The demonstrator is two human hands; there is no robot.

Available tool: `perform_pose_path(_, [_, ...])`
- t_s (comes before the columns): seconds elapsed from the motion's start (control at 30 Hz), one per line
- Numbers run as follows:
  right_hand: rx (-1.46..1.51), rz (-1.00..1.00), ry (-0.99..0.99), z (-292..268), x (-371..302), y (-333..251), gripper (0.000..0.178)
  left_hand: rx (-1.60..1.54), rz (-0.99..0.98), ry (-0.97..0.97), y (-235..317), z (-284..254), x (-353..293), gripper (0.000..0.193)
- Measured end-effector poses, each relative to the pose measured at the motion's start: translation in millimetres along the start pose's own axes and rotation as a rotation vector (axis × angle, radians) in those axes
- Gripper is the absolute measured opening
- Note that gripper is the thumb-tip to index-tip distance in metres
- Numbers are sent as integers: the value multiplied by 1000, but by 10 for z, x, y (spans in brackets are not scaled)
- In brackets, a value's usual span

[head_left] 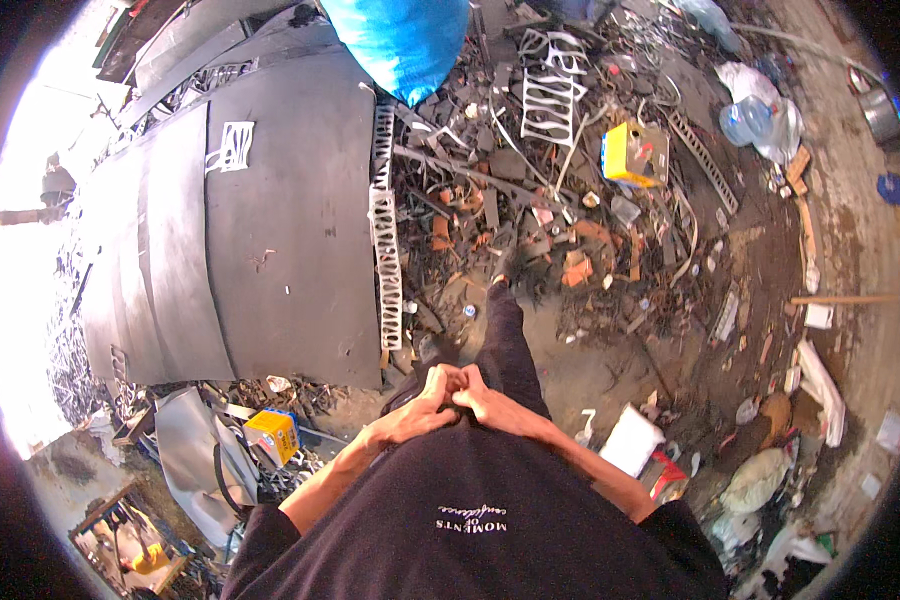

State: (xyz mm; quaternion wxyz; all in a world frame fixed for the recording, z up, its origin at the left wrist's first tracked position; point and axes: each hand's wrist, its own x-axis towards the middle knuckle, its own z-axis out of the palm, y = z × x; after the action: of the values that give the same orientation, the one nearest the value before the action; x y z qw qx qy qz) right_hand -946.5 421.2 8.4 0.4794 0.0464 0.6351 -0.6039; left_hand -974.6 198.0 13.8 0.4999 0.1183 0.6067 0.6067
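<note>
My left hand (432, 402) and my right hand (480, 397) meet in front of my waist, just past the hem of my black T-shirt (470, 470). Their fingertips are bent and pressed together. Whatever they pinch, if anything, is too small and hidden to make out. Both bare forearms angle inward from the short sleeves. Dark trousers (510, 345) show beyond the hands, one leg stretched forward onto the littered floor.
Large dark sheets (290, 230) lie stacked at left, with white cut-out strips (388, 270) along their edge. A blue sack (405, 40) stands beyond. Scraps (580, 250) cover the floor ahead, around a yellow box (622, 155). Another yellow box (272, 437) sits near my left arm.
</note>
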Motion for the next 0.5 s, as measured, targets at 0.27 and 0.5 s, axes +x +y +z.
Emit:
perform_pose_path(0.27, [-93, -53, -66, -1406, -443, -532, 42, 259, -53, 59, 909, -237, 495, 35])
perform_pose_path(0.5, [-488, 102, -48, -2143, -697, -696, 50, 209, -125, 216, 1178, -508, 459, 34])
